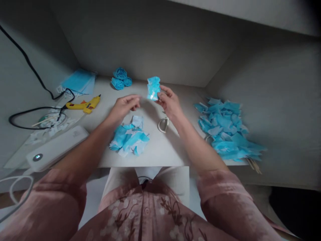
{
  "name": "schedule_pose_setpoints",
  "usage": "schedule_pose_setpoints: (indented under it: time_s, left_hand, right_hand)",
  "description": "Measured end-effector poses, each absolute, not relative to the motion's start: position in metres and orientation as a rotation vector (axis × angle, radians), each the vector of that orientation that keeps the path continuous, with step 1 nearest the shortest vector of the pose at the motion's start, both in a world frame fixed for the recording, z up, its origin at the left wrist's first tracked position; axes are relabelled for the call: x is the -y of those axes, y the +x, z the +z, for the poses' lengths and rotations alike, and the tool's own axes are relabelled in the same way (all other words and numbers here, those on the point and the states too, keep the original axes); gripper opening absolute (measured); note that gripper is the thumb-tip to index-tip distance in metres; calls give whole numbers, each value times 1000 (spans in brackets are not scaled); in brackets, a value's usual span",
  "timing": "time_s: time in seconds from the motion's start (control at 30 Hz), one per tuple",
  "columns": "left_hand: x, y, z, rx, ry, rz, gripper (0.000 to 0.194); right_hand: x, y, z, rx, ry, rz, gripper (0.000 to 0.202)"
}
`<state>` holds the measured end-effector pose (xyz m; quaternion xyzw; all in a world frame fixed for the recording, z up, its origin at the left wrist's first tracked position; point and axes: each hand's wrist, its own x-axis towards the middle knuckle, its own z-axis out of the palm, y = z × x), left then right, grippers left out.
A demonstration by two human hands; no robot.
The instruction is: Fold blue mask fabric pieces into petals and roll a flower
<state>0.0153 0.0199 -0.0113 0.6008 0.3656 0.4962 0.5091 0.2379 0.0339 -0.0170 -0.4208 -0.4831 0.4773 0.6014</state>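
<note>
My right hand (168,100) pinches a crumpled strip of light blue, mask-like fabric (153,87) and holds it up above the table. Just left of that strip is my left hand (127,104), its fingers curled and pressed together; I cannot make out whether anything is between them. Below my left hand lies a small heap of blue and white fabric pieces (130,139). A pair of scissors (163,125) rests under my right hand, its pale handle showing and the rest hidden.
Three blue fabric roses (120,78) stand at the back. On the left are flat blue masks (79,81), a yellow glue gun (85,105) with black cord, and a white power bank (57,147). A large pile of blue fabric (223,125) covers sticks (254,165) at right.
</note>
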Motion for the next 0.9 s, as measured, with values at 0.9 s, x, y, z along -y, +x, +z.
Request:
schedule_pose_setpoints:
  time_s: [0.9]
  left_hand:
    - [-36, 4, -21, -1006, 1094, 1334, 21]
  right_hand:
    - [-152, 254, -1, 2014, -1613, 583, 48]
